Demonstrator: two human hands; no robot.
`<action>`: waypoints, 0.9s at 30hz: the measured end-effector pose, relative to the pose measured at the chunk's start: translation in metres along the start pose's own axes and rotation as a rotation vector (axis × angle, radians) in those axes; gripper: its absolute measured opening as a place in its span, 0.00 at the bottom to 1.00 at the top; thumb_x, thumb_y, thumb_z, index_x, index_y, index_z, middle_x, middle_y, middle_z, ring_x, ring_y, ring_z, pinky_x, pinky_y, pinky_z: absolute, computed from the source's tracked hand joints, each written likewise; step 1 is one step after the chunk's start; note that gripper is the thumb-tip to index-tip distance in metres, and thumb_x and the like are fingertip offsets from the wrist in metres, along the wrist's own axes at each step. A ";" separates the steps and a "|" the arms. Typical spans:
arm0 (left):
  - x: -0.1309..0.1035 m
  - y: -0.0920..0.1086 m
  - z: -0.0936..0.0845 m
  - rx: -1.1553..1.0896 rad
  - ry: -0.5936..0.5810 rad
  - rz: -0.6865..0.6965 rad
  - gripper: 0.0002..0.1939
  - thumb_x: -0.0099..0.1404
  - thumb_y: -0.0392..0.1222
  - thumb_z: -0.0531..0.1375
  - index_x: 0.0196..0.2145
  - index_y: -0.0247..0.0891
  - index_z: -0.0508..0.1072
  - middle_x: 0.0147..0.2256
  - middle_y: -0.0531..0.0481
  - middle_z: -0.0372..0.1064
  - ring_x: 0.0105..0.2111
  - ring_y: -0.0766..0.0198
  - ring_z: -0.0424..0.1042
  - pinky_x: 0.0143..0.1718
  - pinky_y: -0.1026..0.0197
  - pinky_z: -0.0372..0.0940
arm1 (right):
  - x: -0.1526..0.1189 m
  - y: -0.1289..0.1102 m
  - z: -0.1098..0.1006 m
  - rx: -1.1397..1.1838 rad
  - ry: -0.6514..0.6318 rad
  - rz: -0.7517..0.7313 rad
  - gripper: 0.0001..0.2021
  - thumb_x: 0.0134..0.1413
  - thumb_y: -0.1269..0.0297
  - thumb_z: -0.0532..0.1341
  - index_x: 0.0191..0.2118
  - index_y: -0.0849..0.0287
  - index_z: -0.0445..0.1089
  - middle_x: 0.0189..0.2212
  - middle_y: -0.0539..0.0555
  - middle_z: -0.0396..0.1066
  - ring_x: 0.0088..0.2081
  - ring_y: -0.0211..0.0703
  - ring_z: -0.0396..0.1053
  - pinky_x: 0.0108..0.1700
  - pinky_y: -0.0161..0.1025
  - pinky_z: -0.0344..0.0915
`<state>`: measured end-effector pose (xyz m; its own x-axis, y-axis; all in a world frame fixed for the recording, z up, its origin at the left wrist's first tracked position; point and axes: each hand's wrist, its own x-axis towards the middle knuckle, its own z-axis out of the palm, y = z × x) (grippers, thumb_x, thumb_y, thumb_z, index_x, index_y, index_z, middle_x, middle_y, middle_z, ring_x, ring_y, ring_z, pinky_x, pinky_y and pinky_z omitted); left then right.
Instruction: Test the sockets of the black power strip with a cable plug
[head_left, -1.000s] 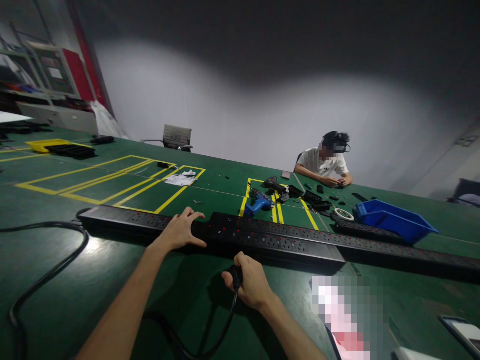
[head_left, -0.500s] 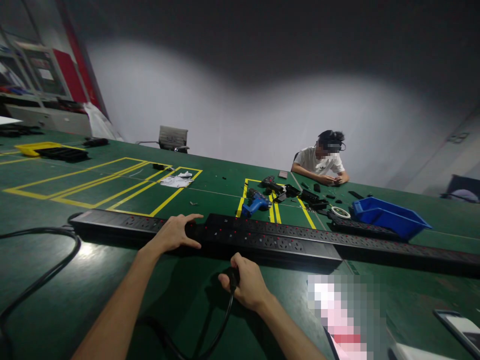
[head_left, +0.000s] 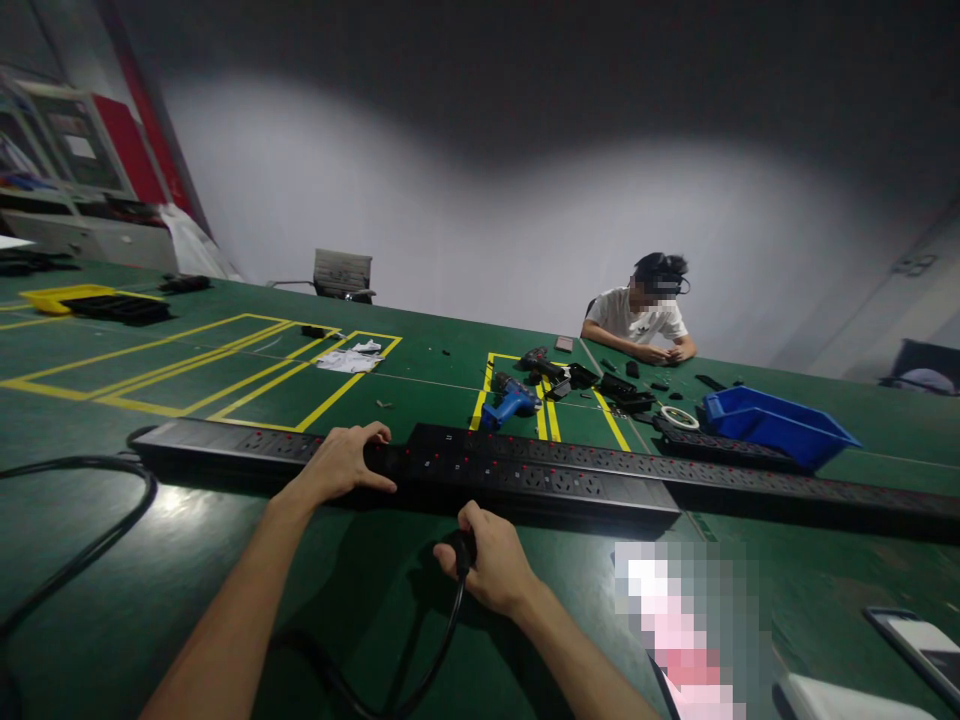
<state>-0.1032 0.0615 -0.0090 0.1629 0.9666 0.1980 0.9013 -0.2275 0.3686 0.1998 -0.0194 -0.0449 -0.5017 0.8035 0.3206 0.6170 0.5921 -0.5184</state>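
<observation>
Left of the left hand (head_left: 341,465): a black cord (head_left: 146,510) curves over the green table (head_left: 195,560), near one end of a power strip (head_left: 469,480).
Left hand: thumb and fingers spread across the power strip; whether they squeeze, I cannot tell.
Power strip: under the left hand, just beyond the right hand (head_left: 491,560); sockets up, long axis running left to right, right end slanting nearer the wearer. Looks rigid, probably heavy, its smooth casing liable to slide; best held around its width.
Plug (head_left: 464,550): within the right hand, seemingly facing the power strip, front hidden. Likely light and hard, its lead (head_left: 450,640) flexible; hold by the moulded body.
Right hand: thumb and fingers wrapped around the plug.
Farther right, beyond the right hand: blue bin (head_left: 757,430).
</observation>
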 end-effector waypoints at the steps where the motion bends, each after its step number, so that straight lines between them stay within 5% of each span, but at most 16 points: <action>1: 0.000 -0.001 0.000 0.013 0.010 -0.001 0.38 0.35 0.64 0.69 0.43 0.44 0.71 0.41 0.49 0.75 0.41 0.51 0.72 0.48 0.55 0.60 | 0.000 0.000 0.000 0.001 -0.001 0.001 0.12 0.54 0.55 0.60 0.36 0.55 0.58 0.28 0.48 0.63 0.28 0.38 0.60 0.30 0.33 0.52; 11: -0.004 -0.004 -0.001 0.052 0.122 0.014 0.38 0.39 0.66 0.67 0.47 0.47 0.73 0.44 0.45 0.74 0.47 0.46 0.68 0.51 0.50 0.55 | 0.001 0.002 0.003 0.025 0.040 0.009 0.13 0.54 0.54 0.60 0.36 0.55 0.58 0.29 0.49 0.63 0.29 0.38 0.60 0.31 0.33 0.53; 14: -0.002 0.012 -0.004 -0.072 0.230 0.044 0.27 0.56 0.66 0.57 0.41 0.43 0.75 0.43 0.46 0.74 0.46 0.52 0.68 0.49 0.54 0.58 | 0.001 0.002 0.003 0.044 0.115 0.045 0.14 0.53 0.53 0.60 0.36 0.55 0.58 0.29 0.49 0.63 0.29 0.38 0.60 0.31 0.33 0.54; 17: -0.003 0.046 -0.001 -0.192 0.322 0.039 0.26 0.64 0.63 0.49 0.32 0.39 0.75 0.33 0.48 0.74 0.36 0.58 0.69 0.42 0.58 0.59 | 0.002 0.004 0.003 0.053 0.187 0.084 0.14 0.52 0.54 0.61 0.36 0.55 0.57 0.29 0.48 0.62 0.29 0.38 0.59 0.30 0.33 0.53; 20: -0.011 0.086 0.007 -0.334 0.099 0.071 0.28 0.65 0.62 0.49 0.22 0.38 0.72 0.23 0.52 0.69 0.25 0.64 0.66 0.31 0.62 0.57 | 0.003 0.007 0.003 0.046 0.240 0.108 0.14 0.51 0.55 0.61 0.35 0.55 0.55 0.28 0.47 0.61 0.28 0.37 0.58 0.30 0.33 0.53; 22: -0.019 0.107 0.013 -0.390 -0.148 0.093 0.30 0.63 0.63 0.51 0.18 0.36 0.72 0.17 0.53 0.65 0.20 0.67 0.61 0.25 0.63 0.53 | 0.004 0.009 0.003 0.042 0.269 0.123 0.14 0.50 0.57 0.61 0.34 0.55 0.54 0.28 0.47 0.60 0.28 0.37 0.57 0.30 0.33 0.53; 24: -0.028 0.122 0.018 -0.420 -0.398 0.127 0.29 0.60 0.63 0.54 0.18 0.36 0.74 0.16 0.52 0.65 0.17 0.68 0.59 0.22 0.63 0.50 | 0.003 0.012 0.003 0.037 0.285 0.138 0.13 0.47 0.61 0.60 0.34 0.55 0.54 0.28 0.47 0.59 0.28 0.37 0.56 0.30 0.34 0.52; 27: -0.037 0.134 0.027 -0.408 -0.581 0.174 0.26 0.57 0.62 0.57 0.18 0.36 0.75 0.16 0.51 0.66 0.17 0.68 0.60 0.22 0.63 0.50 | 0.002 0.016 0.002 0.016 0.274 0.143 0.13 0.42 0.67 0.59 0.35 0.56 0.55 0.29 0.48 0.59 0.29 0.38 0.55 0.30 0.34 0.50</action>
<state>0.0228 -0.0016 0.0086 0.5786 0.7937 -0.1878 0.6405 -0.2996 0.7071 0.2070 -0.0084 -0.0544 -0.2271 0.8666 0.4444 0.6589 0.4727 -0.5851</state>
